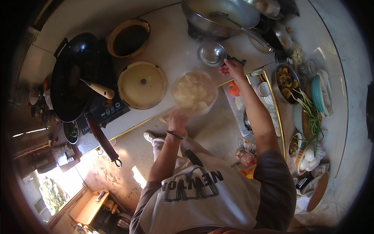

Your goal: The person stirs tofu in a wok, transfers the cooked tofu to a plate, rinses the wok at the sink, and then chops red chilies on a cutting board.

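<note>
My left hand (177,120) is closed at the near edge of a translucent bowl of pale slices (193,92). Motion blurs both the bowl and the hand, and the kind of food is hard to tell. The bowl is at the counter's front edge, partly over the floor. My right hand (233,69) is at the right rim of a small round metal bowl (211,54), its fingers curled. Whether it grips that rim or only touches it is unclear. A dark handle-like piece shows just behind the right hand.
Left stands a black wok (77,96) with a wooden-handled spatula (100,90) on an induction cooker (109,112). Near it are an enamel basin (142,99) and a pot of dark liquid (128,38). A large metal pan (201,25) holds a ladle. Green onions (311,117) lie right.
</note>
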Demonstrator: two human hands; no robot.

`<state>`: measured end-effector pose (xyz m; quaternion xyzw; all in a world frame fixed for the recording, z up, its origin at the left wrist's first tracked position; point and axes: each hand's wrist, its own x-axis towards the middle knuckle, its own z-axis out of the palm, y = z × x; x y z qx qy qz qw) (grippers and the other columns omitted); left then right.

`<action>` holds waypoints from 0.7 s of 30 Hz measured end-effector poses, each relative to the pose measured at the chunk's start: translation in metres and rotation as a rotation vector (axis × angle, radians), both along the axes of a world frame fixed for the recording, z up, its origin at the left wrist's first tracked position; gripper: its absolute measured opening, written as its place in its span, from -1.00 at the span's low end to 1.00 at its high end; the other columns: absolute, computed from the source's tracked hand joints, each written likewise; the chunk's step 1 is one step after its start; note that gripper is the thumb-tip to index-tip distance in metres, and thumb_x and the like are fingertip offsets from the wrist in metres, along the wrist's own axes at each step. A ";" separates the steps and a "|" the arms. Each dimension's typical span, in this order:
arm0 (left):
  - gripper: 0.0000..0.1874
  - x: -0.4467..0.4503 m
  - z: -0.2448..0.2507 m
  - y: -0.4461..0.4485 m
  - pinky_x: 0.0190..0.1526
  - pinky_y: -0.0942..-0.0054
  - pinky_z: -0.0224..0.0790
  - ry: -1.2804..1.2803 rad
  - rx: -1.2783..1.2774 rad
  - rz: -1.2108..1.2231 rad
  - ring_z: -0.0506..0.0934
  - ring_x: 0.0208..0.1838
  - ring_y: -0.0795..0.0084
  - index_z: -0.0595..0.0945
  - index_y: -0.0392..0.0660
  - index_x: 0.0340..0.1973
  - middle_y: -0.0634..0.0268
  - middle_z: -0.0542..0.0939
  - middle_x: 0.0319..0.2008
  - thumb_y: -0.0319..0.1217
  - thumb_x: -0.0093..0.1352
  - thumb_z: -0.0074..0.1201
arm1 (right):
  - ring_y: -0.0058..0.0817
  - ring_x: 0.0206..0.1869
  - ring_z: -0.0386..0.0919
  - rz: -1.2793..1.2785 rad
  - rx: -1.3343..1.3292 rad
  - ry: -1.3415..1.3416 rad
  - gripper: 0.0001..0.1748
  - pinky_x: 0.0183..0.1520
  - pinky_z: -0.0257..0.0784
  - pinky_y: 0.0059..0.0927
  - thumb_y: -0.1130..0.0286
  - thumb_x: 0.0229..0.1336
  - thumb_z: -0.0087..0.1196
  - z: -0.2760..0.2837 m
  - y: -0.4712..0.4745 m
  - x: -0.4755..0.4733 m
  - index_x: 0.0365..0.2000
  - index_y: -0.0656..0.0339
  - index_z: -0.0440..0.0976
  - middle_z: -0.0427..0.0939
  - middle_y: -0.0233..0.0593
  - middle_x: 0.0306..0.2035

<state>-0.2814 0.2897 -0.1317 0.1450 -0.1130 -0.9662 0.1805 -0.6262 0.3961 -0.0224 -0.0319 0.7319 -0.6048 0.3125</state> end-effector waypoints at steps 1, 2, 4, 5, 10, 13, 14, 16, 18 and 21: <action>-0.75 -0.001 0.005 0.002 -0.08 0.41 0.51 -0.024 0.020 0.006 0.60 -0.13 0.50 0.57 -0.04 0.08 0.40 0.66 -0.14 -0.40 0.50 0.02 | -0.42 -0.44 0.70 0.015 0.051 0.003 -0.58 -0.40 0.61 -0.42 0.09 0.37 0.14 -0.002 0.005 0.005 -0.15 0.32 0.54 0.69 -0.16 -0.39; -0.74 -0.003 0.010 0.007 -0.07 0.41 0.50 -0.048 0.040 0.012 0.59 -0.11 0.50 0.56 -0.04 0.09 0.40 0.65 -0.12 -0.41 0.50 0.01 | -0.42 -0.43 0.70 0.029 0.102 0.007 -0.54 -0.39 0.61 -0.42 0.05 0.38 0.12 -0.004 0.014 0.015 -0.12 0.32 0.54 0.69 -0.16 -0.38; -0.71 -0.009 0.034 0.011 -0.02 0.40 0.49 -0.099 0.056 0.012 0.58 -0.06 0.49 0.55 -0.05 0.11 0.38 0.63 -0.07 -0.42 0.48 0.01 | -0.43 -0.40 0.70 0.062 0.176 -0.011 -0.45 -0.37 0.60 -0.43 -0.05 0.39 0.07 -0.013 0.033 0.036 -0.09 0.32 0.54 0.69 -0.16 -0.35; -0.70 -0.012 0.042 0.012 0.01 0.39 0.48 -0.127 0.051 0.006 0.57 -0.04 0.47 0.54 -0.05 0.11 0.37 0.63 -0.04 -0.41 0.47 0.01 | -0.44 -0.38 0.70 0.080 0.199 -0.033 -0.40 -0.36 0.60 -0.43 -0.11 0.39 0.03 -0.020 0.043 0.048 -0.08 0.33 0.54 0.70 -0.16 -0.34; -0.66 -0.011 0.023 0.010 0.18 0.29 0.39 -0.159 -0.240 0.020 0.55 0.08 0.37 0.53 -0.08 0.11 0.30 0.62 0.03 -0.35 0.43 -0.01 | -0.45 -0.34 0.68 0.107 -0.017 -0.196 -0.22 -0.28 0.60 -0.45 -0.28 0.40 -0.13 -0.008 0.053 0.111 -0.05 0.37 0.53 0.68 -0.17 -0.32; -0.64 -0.006 0.024 0.005 0.27 0.23 0.32 -0.134 -0.223 -0.011 0.53 0.16 0.31 0.53 -0.10 0.12 0.28 0.61 0.08 -0.30 0.43 -0.02 | -0.44 -0.29 0.67 0.067 -0.101 -0.224 -0.21 -0.21 0.61 -0.43 -0.27 0.41 -0.15 -0.018 0.055 0.120 -0.04 0.41 0.52 0.67 -0.16 -0.28; -0.63 -0.004 0.024 0.004 0.28 0.22 0.30 -0.102 -0.251 -0.011 0.52 0.18 0.29 0.52 -0.10 0.12 0.28 0.61 0.10 -0.28 0.44 -0.03 | -0.43 -0.28 0.67 0.047 -0.138 -0.232 -0.21 -0.20 0.61 -0.43 -0.26 0.42 -0.15 -0.024 0.055 0.121 -0.04 0.42 0.52 0.67 -0.14 -0.25; -0.63 0.003 0.048 -0.001 0.29 0.20 0.28 -0.209 -0.233 -0.024 0.51 0.21 0.27 0.53 -0.11 0.12 0.27 0.61 0.11 -0.22 0.47 -0.04 | -0.43 -0.25 0.67 -0.002 -0.223 -0.271 -0.23 -0.18 0.61 -0.42 -0.23 0.42 -0.13 -0.025 0.052 0.124 -0.03 0.43 0.51 0.67 -0.12 -0.21; -0.62 0.027 0.098 -0.008 0.29 0.19 0.27 -0.482 -0.137 -0.050 0.51 0.22 0.25 0.54 -0.11 0.12 0.25 0.62 0.09 -0.17 0.51 -0.05 | -0.44 -0.24 0.66 -0.062 -0.319 -0.330 -0.26 -0.16 0.61 -0.42 -0.19 0.44 -0.11 -0.017 0.049 0.134 -0.03 0.44 0.51 0.66 -0.10 -0.17; -0.56 0.105 0.117 -0.033 0.16 0.26 0.39 -0.447 -0.180 0.028 0.56 0.17 0.20 0.55 -0.14 0.13 0.14 0.63 0.07 -0.08 0.56 -0.13 | -0.46 -0.22 0.67 -0.014 -0.142 -0.017 -0.40 -0.12 0.60 -0.42 -0.05 0.46 -0.03 -0.008 0.058 0.134 -0.02 0.40 0.53 0.67 -0.12 -0.16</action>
